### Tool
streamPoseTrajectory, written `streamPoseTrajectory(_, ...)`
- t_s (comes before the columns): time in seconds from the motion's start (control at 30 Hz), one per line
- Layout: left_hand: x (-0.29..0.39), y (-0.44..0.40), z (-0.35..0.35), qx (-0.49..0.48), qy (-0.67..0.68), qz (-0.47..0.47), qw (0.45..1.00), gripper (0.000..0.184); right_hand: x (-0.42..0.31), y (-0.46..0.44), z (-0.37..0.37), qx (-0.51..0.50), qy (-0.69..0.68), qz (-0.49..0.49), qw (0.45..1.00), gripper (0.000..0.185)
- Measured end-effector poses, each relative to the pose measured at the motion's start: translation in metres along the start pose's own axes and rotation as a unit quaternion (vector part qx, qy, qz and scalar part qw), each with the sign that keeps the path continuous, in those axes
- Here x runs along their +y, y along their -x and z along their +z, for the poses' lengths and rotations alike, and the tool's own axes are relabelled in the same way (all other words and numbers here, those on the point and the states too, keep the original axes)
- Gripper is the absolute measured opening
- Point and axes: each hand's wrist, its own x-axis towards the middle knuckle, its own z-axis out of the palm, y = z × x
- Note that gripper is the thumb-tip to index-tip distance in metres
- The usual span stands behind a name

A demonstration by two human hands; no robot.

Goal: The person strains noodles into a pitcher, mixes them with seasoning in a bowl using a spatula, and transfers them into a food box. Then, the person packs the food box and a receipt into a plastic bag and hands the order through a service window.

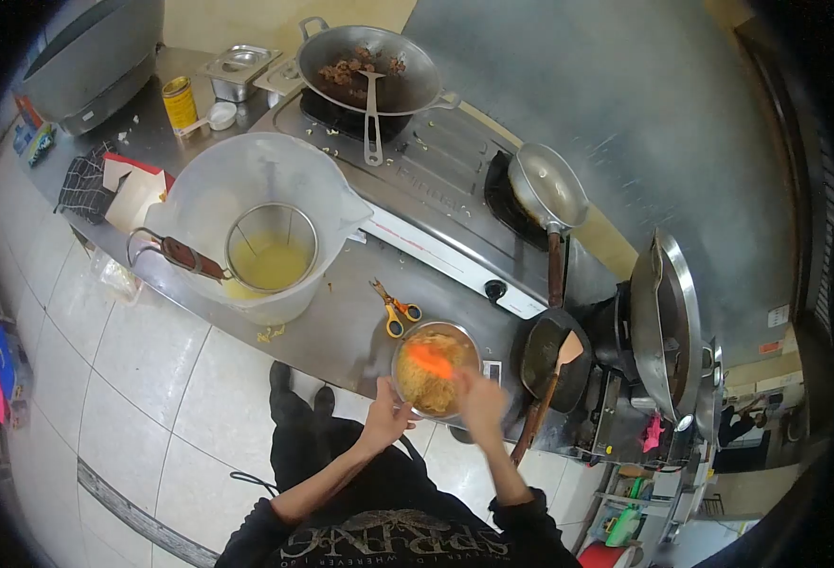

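A round metal bowl (475, 352) holds a yellowish, noodle-like mass (424, 391) near the counter's front edge. My left hand (385, 417) grips the bowl's lower left rim. In my right hand (479, 403), slightly blurred, is an orange utensil (429, 360) whose head is in the bowl, over the food. Scissors (397, 310) with yellow and black handles lie just above the bowl. Right of the bowl, a small flat device (493, 370) is partly visible.
Left stands a large translucent bucket (336, 204) with a handled strainer (272, 248) over it. A wok (417, 71) and a saucepan (547, 185) sit on the stove. A square pan (538, 355) with a spatula (569, 348) is on the right. Another person (741, 428) is far right.
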Motion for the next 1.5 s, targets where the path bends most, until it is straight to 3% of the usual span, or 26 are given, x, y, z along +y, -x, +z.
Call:
streamPoseTrajectory(0.07,0.001,-0.008,-0.009,0.017,0.019,0.009,1.000,0.035,-0.007,0.010,-0.003,0.011,-0.033,-0.005,0.999,0.021)
streamPoseTrajectory(0.13,0.000,-0.010,-0.014,0.020,-0.006,0.016,1.000,0.036,0.014,0.013,-0.028,-0.067,-0.015,-0.052,0.996,0.022)
streamPoseTrajectory(0.17,-0.002,-0.007,-0.015,0.020,-0.031,0.018,0.999,0.036,0.020,0.005,-0.039,-0.087,0.046,-0.004,0.995,0.020)
streamPoseTrajectory(0.27,0.011,-0.003,-0.007,0.007,0.015,-0.005,1.000,0.037,0.005,-0.023,-0.054,0.120,0.118,-0.197,0.966,0.017)
streamPoseTrajectory(0.3,0.011,-0.002,-0.003,0.004,0.013,-0.007,1.000,0.037,0.008,-0.031,-0.052,0.120,0.118,-0.193,0.967,0.017)
streamPoseTrajectory(0.37,0.010,0.002,0.001,0.052,-0.075,0.054,0.994,0.037,0.017,-0.043,-0.040,0.156,0.185,-0.297,0.924,0.015)
streamPoseTrajectory(0.4,0.005,0.003,0.001,0.054,-0.076,0.055,0.994,0.037,0.024,-0.036,-0.033,0.158,0.183,-0.298,0.923,0.015)
streamPoseTrajectory(0.47,-0.008,0.000,0.010,0.096,-0.130,0.144,0.976,0.036,0.052,-0.004,-0.021,-0.017,0.089,-0.074,0.993,0.016)
streamPoseTrajectory(0.53,0.004,0.004,0.020,0.096,-0.071,0.088,0.989,0.036,0.065,0.037,-0.007,-0.075,-0.038,-0.001,0.996,0.017)
streamPoseTrajectory(0.57,0.002,0.003,0.023,0.081,-0.124,0.117,0.982,0.036,0.066,0.045,-0.001,-0.080,-0.030,-0.009,0.996,0.017)
streamPoseTrajectory(0.63,-0.005,0.001,0.026,0.063,-0.179,0.145,0.971,0.036,0.061,0.053,0.005,-0.070,-0.216,0.069,0.971,0.018)
streamPoseTrajectory(0.73,-0.005,-0.007,0.012,0.073,-0.099,0.099,0.987,0.036,0.042,0.053,-0.037,-0.030,-0.121,0.089,0.988,0.020)
streamPoseTrajectory(0.8,-0.002,-0.006,0.000,0.026,-0.035,0.026,0.999,0.037,0.026,0.043,-0.038,-0.007,-0.111,0.070,0.991,0.020)
streamPoseTrajectory(0.93,-0.008,-0.006,-0.002,0.035,0.028,0.014,0.999,0.036,-0.011,0.033,0.010,0.056,-0.070,0.028,0.996,0.020)
streamPoseTrajectory(1.07,-0.007,-0.003,-0.008,0.038,0.032,0.041,0.998,0.037,0.015,0.034,-0.005,0.007,-0.010,-0.052,0.999,0.017)
streamPoseTrajectory(1.1,-0.004,-0.003,-0.007,0.034,0.040,0.026,0.998,0.037,0.014,0.021,-0.019,-0.031,0.008,0.007,0.999,0.020)
streamPoseTrajectory(1.2,-0.007,-0.007,-0.001,0.047,0.025,0.032,0.998,0.037,0.009,0.019,0.013,0.030,0.048,-0.002,0.998,0.021)
streamPoseTrajectory(1.33,-0.001,-0.009,-0.007,0.036,0.026,0.016,0.999,0.037,0.034,0.015,-0.029,-0.044,0.003,-0.048,0.998,0.018)
streamPoseTrajectory(1.37,0.000,-0.007,-0.006,0.034,0.025,0.012,0.999,0.037,0.029,0.007,-0.034,-0.028,-0.033,0.027,0.999,0.020)
streamPoseTrajectory(1.5,0.002,-0.016,-0.001,0.032,0.015,0.028,0.999,0.037,-0.009,0.005,0.007,0.027,-0.036,-0.014,0.999,0.022)
